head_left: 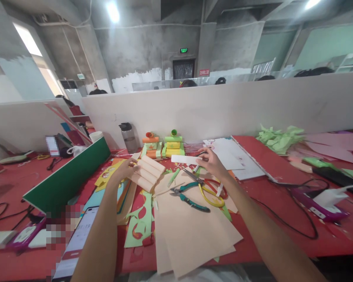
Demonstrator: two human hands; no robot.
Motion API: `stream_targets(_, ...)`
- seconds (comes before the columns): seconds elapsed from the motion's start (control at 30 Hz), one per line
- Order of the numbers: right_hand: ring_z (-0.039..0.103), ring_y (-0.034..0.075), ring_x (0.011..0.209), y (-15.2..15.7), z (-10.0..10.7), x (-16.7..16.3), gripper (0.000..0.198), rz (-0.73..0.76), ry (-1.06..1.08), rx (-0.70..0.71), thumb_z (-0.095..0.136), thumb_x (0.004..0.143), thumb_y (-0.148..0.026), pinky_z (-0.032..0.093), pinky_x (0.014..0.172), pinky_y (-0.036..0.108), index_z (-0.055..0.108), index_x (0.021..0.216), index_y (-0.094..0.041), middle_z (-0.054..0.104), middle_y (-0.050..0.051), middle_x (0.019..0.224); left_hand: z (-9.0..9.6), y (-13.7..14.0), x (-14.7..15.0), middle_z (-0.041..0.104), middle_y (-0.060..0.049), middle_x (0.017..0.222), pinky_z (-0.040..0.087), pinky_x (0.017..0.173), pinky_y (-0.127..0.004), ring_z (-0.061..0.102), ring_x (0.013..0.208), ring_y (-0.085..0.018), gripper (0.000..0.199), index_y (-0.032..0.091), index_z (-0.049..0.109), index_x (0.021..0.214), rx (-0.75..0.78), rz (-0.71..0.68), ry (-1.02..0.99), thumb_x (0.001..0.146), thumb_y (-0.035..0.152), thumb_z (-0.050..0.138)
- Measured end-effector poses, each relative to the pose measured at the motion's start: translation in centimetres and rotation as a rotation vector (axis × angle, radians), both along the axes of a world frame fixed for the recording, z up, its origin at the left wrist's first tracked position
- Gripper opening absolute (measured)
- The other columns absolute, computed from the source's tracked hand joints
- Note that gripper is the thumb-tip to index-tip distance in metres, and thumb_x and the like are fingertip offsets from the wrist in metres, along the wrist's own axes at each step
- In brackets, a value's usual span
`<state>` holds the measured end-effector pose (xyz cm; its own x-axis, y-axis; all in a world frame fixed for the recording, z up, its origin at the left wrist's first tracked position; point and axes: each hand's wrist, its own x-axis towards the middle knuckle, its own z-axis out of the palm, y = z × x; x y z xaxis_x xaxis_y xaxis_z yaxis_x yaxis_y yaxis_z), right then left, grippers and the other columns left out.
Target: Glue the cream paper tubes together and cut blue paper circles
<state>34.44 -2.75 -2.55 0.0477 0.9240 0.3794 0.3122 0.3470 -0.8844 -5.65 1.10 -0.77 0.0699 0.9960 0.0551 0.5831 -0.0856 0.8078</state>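
My left hand (pixel 128 168) is closed on the left edge of a beige piece of rolled paper tubes (pixel 148 172), which lie side by side like a small raft. Between the thumb and fingers of my right hand (pixel 210 161) is a white strip (pixel 184 159), held out flat toward the left. Just below the strip lie scissors (pixel 207 188) with red and yellow handles and cutting pliers (pixel 191 197) with teal grips. Both rest on beige paper sheets (pixel 191 243). A cut-out green paper scrap (pixel 139 223) lies left of the sheets.
Two tank-like paper models, one orange (pixel 152 147) and one green (pixel 173 145), stand near the partition (pixel 223 109) beside a water bottle (pixel 128 137). A green board (pixel 67 176) stands at left near a phone (pixel 79 239). Power strips (pixel 320 205) and cables lie at both sides.
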Motion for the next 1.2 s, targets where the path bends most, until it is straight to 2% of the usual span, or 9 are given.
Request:
stream_targets(0.13, 0.066, 0.019, 0.073, 0.2, -0.2, 0.1, 0.037, 0.009, 0.017, 0.002, 0.071, 0.076, -0.031, 0.049, 0.065, 0.028, 0.052, 0.107, -0.023, 0.07, 0.0, 0.085, 1.0, -1.3, 0.8, 0.063, 0.002, 0.076, 0.044, 0.058, -0.025, 0.059, 0.069, -0.018, 0.045, 0.024, 0.058, 0.099, -0.019, -0.038, 0.014, 0.067, 0.051, 0.072)
stream_targets(0.3, 0.067, 0.02, 0.074, 0.2, -0.1, 0.2, 0.039, 0.009, 0.056, -0.024, 0.072, 0.074, -0.032, 0.049, 0.064, 0.028, 0.052, 0.105, -0.023, 0.07, 0.0, 0.084, 2.0, -2.3, 1.7, 0.058, 0.004, 0.071, 0.042, 0.056, -0.023, 0.057, 0.066, -0.017, 0.043, 0.026, 0.053, 0.096, -0.016, -0.056, -0.018, 0.067, 0.05, 0.074)
stream_targets(0.43, 0.065, 0.018, 0.071, -0.3, 0.7, 0.3, 0.042, -0.005, 0.137, -0.058, 0.074, 0.071, -0.034, 0.049, 0.061, 0.027, 0.052, 0.104, -0.023, 0.068, 0.0, 0.083, 1.4, -1.8, 1.6, 0.063, 0.003, 0.077, 0.044, 0.053, -0.023, 0.06, 0.062, -0.016, 0.05, 0.026, 0.052, 0.109, -0.033, -0.039, -0.274, 0.07, 0.049, 0.074)
stream_targets(0.53, 0.064, 0.017, 0.067, -0.8, 1.4, 0.2, 0.043, 0.004, 0.2, -0.074, 0.074, 0.07, -0.037, 0.049, 0.058, 0.027, 0.052, 0.105, -0.024, 0.067, -0.001, 0.08, 0.7, -1.0, 1.6, 0.067, 0.0, 0.087, 0.05, 0.057, -0.026, 0.066, 0.067, -0.017, 0.059, 0.026, 0.051, 0.12, 0.034, 0.031, -0.539, 0.071, 0.047, 0.076)
stream_targets(0.67, 0.062, 0.017, 0.065, -1.4, 2.0, -0.5, 0.044, 0.01, 0.274, -0.076, 0.076, 0.069, -0.038, 0.049, 0.057, 0.026, 0.053, 0.104, -0.024, 0.066, -0.002, 0.078, 0.5, -0.4, 2.6, 0.069, -0.004, 0.096, 0.055, 0.066, -0.028, 0.069, 0.075, -0.017, 0.056, 0.021, 0.058, 0.114, 0.111, 0.045, -0.799, 0.068, 0.044, 0.08)
stream_targets(0.77, 0.063, 0.016, 0.067, -1.8, 2.3, -1.3, 0.046, 0.036, 0.292, -0.081, 0.078, 0.067, -0.037, 0.05, 0.059, 0.026, 0.054, 0.104, -0.023, 0.067, -0.001, 0.08, 0.8, -0.5, 3.8, 0.069, -0.003, 0.098, 0.055, 0.067, -0.026, 0.067, 0.075, -0.015, 0.054, 0.021, 0.059, 0.11, 0.146, 0.042, -0.906, 0.066, 0.042, 0.082)
stream_targets(0.97, 0.064, 0.017, 0.067, -2.5, 2.8, -2.2, 0.046, 0.075, 0.327, -0.113, 0.08, 0.067, -0.035, 0.051, 0.058, 0.026, 0.055, 0.103, -0.024, 0.064, -0.003, 0.077, 0.5, -0.4, 5.4, 0.069, -0.005, 0.105, 0.058, 0.074, -0.028, 0.068, 0.083, -0.017, 0.059, 0.021, 0.054, 0.116, 0.305, 0.041, -0.877, 0.072, 0.052, 0.077)
stream_targets(1.2, 0.065, 0.018, 0.064, -2.4, 2.7, -2.3, 0.042, 0.132, 0.306, -0.139, 0.079, 0.068, -0.035, 0.053, 0.058, 0.029, 0.054, 0.099, -0.025, 0.066, -0.003, 0.076, -0.1, -0.1, 5.9, 0.068, -0.006, 0.112, 0.059, 0.077, -0.031, 0.07, 0.089, -0.019, 0.056, 0.023, 0.052, 0.12, 0.393, 0.024, -0.883, 0.077, 0.05, 0.074)
